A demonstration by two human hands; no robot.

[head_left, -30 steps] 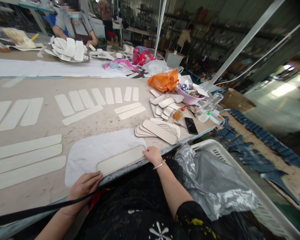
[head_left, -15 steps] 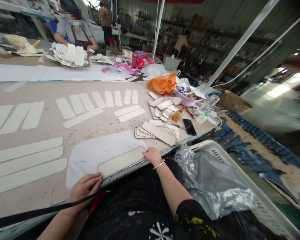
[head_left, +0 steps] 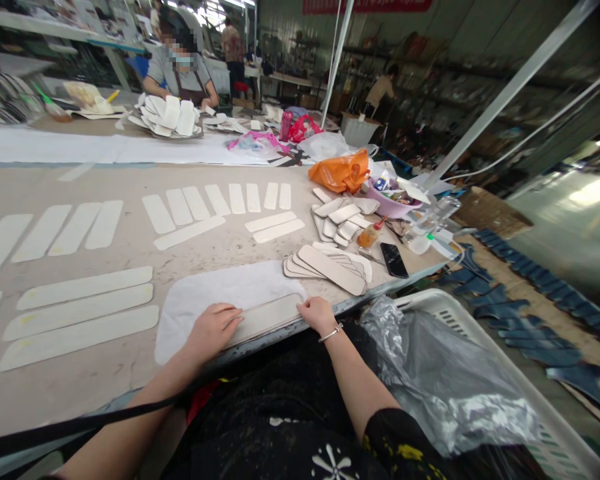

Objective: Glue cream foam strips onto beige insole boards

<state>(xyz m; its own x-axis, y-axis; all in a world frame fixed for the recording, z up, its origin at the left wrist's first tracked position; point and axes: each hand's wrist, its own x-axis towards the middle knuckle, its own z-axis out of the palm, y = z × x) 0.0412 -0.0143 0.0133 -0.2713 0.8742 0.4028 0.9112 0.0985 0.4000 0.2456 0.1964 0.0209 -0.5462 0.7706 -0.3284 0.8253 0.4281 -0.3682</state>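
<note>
A long cream strip with rounded ends (head_left: 270, 319) lies along the table's front edge, partly over a white cloth-like sheet (head_left: 190, 300). My right hand (head_left: 320, 315) pinches its right end between thumb and fingers. Over its left end is my left hand (head_left: 214, 331), fingers together and bent around the strip, covering that end. Just beyond my right hand, a fanned stack of similar strips (head_left: 333, 268) rests on the table. Three long pale strips (head_left: 80, 310) lie side by side on the left.
Shorter pale pieces (head_left: 180, 207) lie in rows farther back. On the right are a heap of small pieces (head_left: 343, 217), a glue bottle (head_left: 370, 233), a phone (head_left: 394, 260), a purple basin (head_left: 393, 205) and an orange bag (head_left: 340, 172). A white crate (head_left: 450, 307) stands beside me. A co-worker (head_left: 185, 73) sits across.
My left hand has moved rightward from the strip's left corner to lie over that end. The right hand keeps its pinch. The view has turned slightly left.
</note>
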